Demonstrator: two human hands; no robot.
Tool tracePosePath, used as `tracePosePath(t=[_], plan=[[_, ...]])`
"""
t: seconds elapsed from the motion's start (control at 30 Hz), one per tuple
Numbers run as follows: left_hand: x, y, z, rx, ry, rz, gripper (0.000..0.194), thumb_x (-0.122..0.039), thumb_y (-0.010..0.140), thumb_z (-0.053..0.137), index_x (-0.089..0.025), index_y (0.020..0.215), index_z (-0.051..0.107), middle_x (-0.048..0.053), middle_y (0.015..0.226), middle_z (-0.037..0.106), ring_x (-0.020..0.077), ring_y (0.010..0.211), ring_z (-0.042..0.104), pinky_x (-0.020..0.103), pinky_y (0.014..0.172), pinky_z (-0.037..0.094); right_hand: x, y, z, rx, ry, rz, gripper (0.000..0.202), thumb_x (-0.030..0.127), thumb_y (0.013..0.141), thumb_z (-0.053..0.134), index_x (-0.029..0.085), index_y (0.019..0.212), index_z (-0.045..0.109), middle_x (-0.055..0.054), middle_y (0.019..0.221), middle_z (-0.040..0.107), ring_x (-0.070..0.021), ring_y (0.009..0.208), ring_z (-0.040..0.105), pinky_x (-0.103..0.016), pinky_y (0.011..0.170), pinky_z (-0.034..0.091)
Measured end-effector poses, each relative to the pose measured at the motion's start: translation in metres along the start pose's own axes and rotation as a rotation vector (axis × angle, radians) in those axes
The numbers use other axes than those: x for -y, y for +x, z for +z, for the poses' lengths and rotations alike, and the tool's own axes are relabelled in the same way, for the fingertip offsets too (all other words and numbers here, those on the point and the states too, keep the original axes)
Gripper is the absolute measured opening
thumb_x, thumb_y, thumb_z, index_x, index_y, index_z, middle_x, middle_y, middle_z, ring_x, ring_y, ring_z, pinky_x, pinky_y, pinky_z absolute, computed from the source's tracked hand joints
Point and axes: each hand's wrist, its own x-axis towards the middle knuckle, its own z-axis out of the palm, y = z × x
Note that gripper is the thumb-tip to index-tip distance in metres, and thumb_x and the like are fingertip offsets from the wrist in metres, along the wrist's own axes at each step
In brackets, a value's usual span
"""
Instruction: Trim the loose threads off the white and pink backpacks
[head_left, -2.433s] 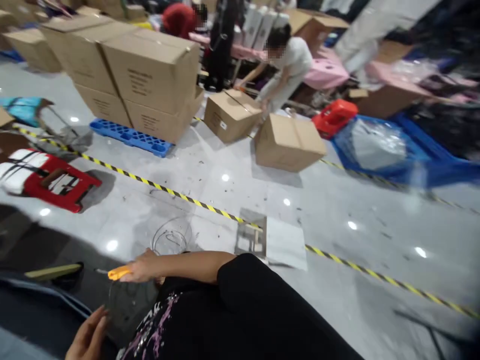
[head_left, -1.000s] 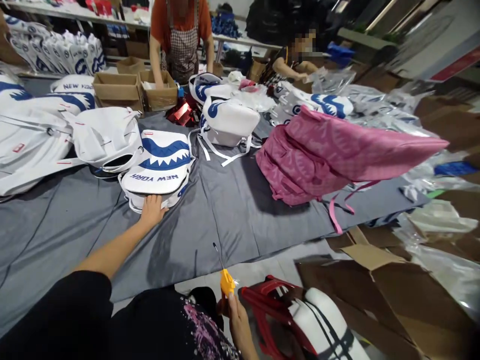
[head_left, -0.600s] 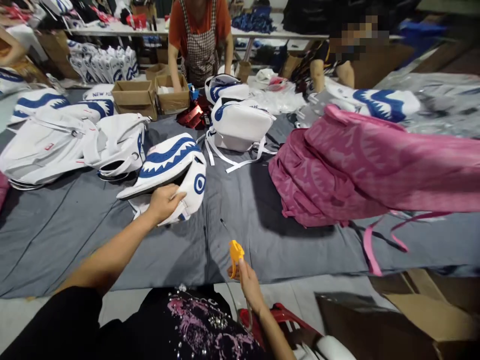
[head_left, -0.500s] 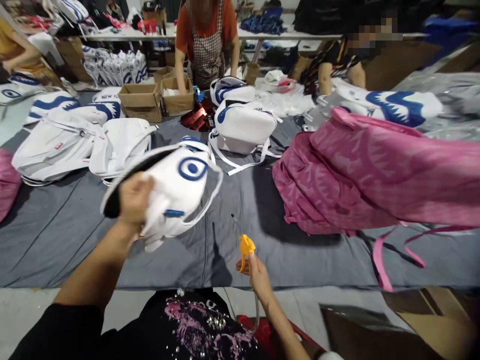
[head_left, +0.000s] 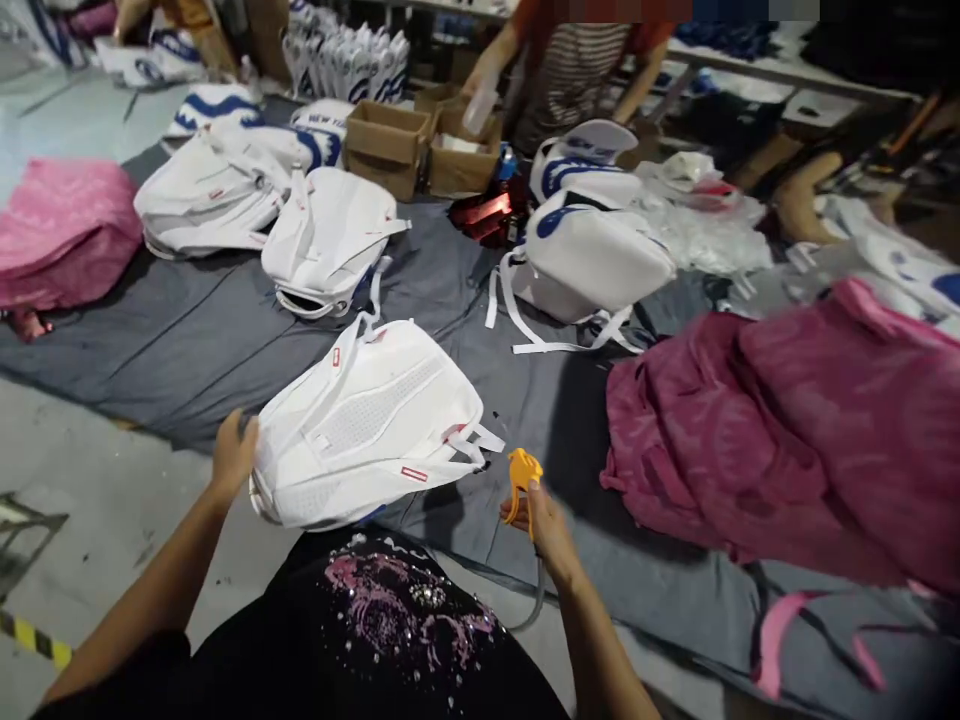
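A white backpack (head_left: 375, 420) lies on the grey-covered table in front of me, strap side up, with small red labels on its straps. My left hand (head_left: 235, 450) grips its left edge, the fingers closed partly out of sight behind the fabric. In my right hand (head_left: 544, 520), just right of the bag and apart from it, is an orange air blow gun (head_left: 523, 472). A grey hose (head_left: 538, 595) runs down from the gun's handle.
Pink backpacks (head_left: 780, 440) are heaped on the right, and a pink bag (head_left: 67, 230) lies far left. More white backpacks (head_left: 330, 235) stand behind mine, beside cardboard boxes (head_left: 386, 150). Across the table a person in a checked apron (head_left: 574, 75) reaches into a box.
The white backpack has been turned from its eye-print side to its strap side and laid on the table. My view has swung left. The blow gun stays in my right hand.
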Motion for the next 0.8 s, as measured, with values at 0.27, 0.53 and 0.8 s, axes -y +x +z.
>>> tracePosePath(t=[0.27,0.53,0.8], plan=[[-0.011,0.013,0.043,0.117,0.395,0.199,0.074,-0.045,0.087,0.063,-0.011,0.149,0.042,0.024,0.150,0.045,0.0421,0.134,0.041,0.056,0.109,0.034,0.079,-0.040,0.057,0.448,-0.290,-0.158,0.067,0.082,0.086,0.035,0.019,0.083,0.060,-0.010,0.080,0.071,-0.0242,0.075,0.069,-0.037,0.076,0.056],[0.003,0.010,0.019,0.552,-0.766,-0.236,0.056,-0.061,0.094,0.047,-0.010,0.102,0.068,0.013,0.094,0.075,0.0227,0.082,0.070,0.033,0.078,0.057,0.123,0.002,0.059,0.406,-0.563,-0.157,0.063,0.082,0.085,0.033,0.022,0.082,0.051,-0.001,0.060,0.059,-0.0174,0.050,0.056,-0.031,0.052,0.047],[-0.001,0.034,0.030,0.707,-0.899,-0.662,0.037,-0.040,0.102,0.039,-0.010,0.104,0.060,0.014,0.070,0.072,0.0213,0.058,0.069,0.028,0.051,0.053,0.150,-0.001,0.119,0.775,-0.492,-0.291,0.057,0.075,0.092,0.035,0.021,0.092,0.053,-0.004,0.074,0.069,-0.0186,0.068,0.064,-0.032,0.074,0.051]])
